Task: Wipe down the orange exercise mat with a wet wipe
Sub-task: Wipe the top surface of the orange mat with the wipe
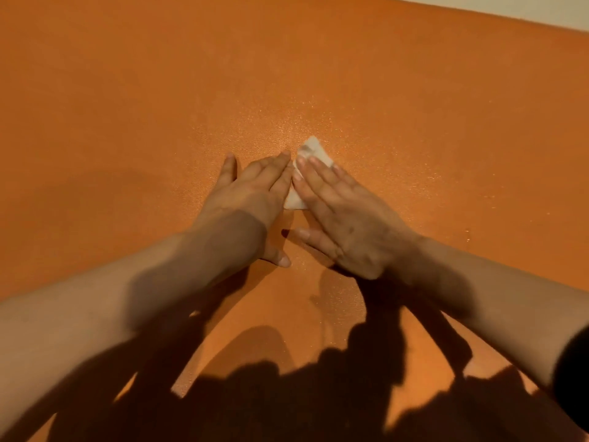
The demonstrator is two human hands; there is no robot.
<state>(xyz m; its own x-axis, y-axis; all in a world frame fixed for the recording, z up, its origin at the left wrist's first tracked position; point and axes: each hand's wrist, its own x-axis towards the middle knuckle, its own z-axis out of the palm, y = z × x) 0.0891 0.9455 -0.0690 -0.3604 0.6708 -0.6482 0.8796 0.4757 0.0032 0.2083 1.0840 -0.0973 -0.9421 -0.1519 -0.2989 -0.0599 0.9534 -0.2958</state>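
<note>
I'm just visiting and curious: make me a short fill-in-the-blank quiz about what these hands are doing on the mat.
1. The mat is coloured ____.
2. The white wipe lies under the fingers of the ____ hand.
3. Both the left hand and the right hand have their fingers ____ rather than curled.

Missing words: orange; right; straight

1 orange mat (159, 90), 1 wet wipe (310, 149), 2 hands: left hand (251, 196), right hand (344, 218)
</note>
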